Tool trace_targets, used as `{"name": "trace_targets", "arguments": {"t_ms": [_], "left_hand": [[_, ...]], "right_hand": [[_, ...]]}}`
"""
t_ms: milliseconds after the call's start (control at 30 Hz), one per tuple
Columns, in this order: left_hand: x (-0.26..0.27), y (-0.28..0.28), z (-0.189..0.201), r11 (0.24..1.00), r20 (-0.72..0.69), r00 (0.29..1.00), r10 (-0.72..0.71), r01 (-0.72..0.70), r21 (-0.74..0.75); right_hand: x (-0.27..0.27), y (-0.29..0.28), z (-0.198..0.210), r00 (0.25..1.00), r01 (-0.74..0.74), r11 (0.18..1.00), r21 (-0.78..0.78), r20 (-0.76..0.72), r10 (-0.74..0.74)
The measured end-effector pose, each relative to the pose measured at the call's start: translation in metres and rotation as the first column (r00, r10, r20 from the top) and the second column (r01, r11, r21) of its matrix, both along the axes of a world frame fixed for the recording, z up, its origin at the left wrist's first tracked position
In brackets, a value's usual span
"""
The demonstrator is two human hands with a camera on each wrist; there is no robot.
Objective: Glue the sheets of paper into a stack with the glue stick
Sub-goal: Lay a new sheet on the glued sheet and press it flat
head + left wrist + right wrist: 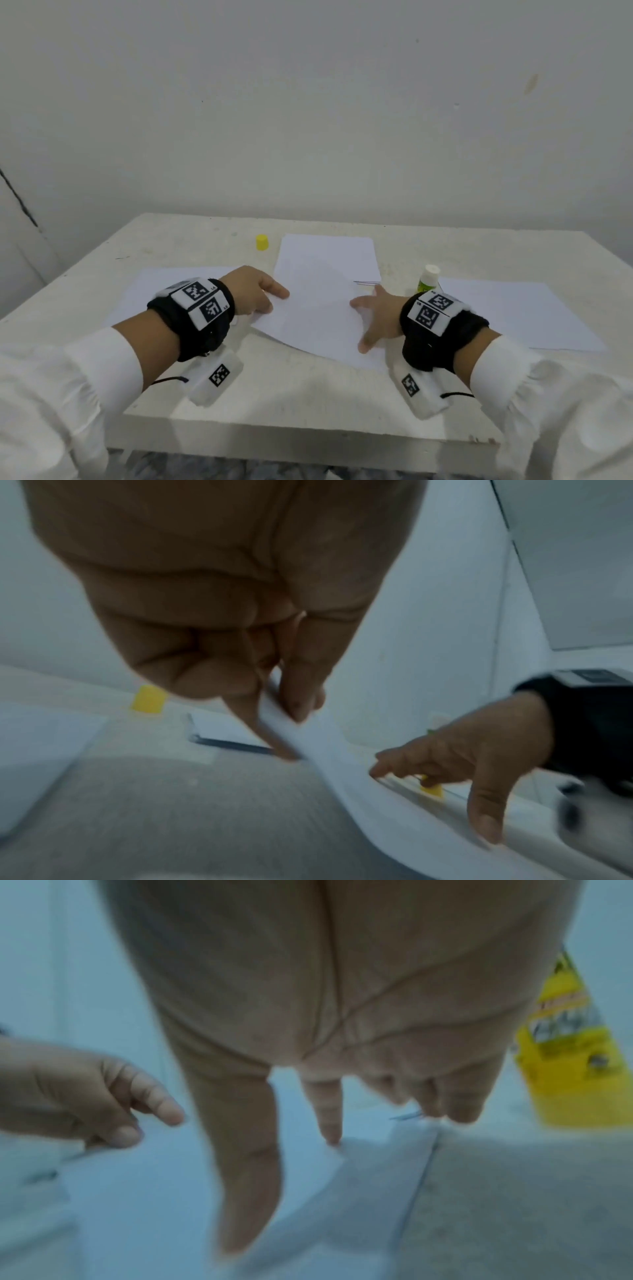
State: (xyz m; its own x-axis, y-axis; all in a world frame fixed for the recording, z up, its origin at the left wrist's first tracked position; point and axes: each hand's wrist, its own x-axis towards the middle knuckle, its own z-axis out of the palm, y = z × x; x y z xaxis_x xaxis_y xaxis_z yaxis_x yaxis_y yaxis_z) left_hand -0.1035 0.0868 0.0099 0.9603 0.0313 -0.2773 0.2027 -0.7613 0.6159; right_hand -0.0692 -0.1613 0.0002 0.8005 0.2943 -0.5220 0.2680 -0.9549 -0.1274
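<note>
A white sheet of paper (pixel 315 308) sits in the middle of the head picture, turned a bit crooked. The left hand (pixel 255 291) pinches its left edge. In the left wrist picture the thumb (pixel 301 685) and a finger squeeze the paper, and that edge looks lifted off the white table (pixel 308 394), though the picture is blurry.

The right hand (pixel 376 315) is on the right side of the same sheet. Its fingers (pixel 330 1115) are spread out straight and point down at the paper. It is not holding anything.

Under this sheet, higher in the picture, lies a flat stack of paper (pixel 329 253). One more sheet (pixel 147 294) lies at the left and another sheet (pixel 513 308) at the right.

The glue stick (pixel 428 279) stands up with no cap, just above the right wrist. Its yellow cap (pixel 262 242) stands alone near the upper left of the table.
</note>
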Motion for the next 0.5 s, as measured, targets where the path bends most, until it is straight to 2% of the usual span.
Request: {"name": "trace_targets", "arguments": {"t_ms": [67,100,167,333,400,500], "left_hand": [[0.007,0.011,0.003,0.997,0.084,0.996,0.039,-0.034,-0.062],[0.011,0.018,0.004,0.995,0.105,0.993,0.058,-0.049,-0.089],[0.019,0.027,0.008,0.986,0.137,0.985,0.103,-0.084,-0.141],[0.051,0.030,0.007,0.957,0.170,0.966,0.195,-0.149,-0.248],[0.069,0.023,0.003,0.967,0.154,0.973,0.174,-0.140,-0.212],[0.094,0.009,-0.004,0.994,0.098,0.990,0.097,-0.092,-0.049]], "right_hand": [[0.004,0.007,0.003,0.980,0.194,0.962,0.194,0.005,-0.199],[0.007,0.011,0.004,0.964,0.256,0.925,0.280,0.003,-0.267],[0.017,0.020,0.006,0.940,0.324,0.876,0.356,-0.022,-0.339],[0.042,0.037,0.011,0.900,0.384,0.853,0.353,0.061,-0.431],[0.056,0.045,0.011,0.869,0.442,0.819,0.365,0.052,-0.492],[0.080,0.049,0.009,0.858,0.463,0.837,0.291,0.089,-0.506]]}}
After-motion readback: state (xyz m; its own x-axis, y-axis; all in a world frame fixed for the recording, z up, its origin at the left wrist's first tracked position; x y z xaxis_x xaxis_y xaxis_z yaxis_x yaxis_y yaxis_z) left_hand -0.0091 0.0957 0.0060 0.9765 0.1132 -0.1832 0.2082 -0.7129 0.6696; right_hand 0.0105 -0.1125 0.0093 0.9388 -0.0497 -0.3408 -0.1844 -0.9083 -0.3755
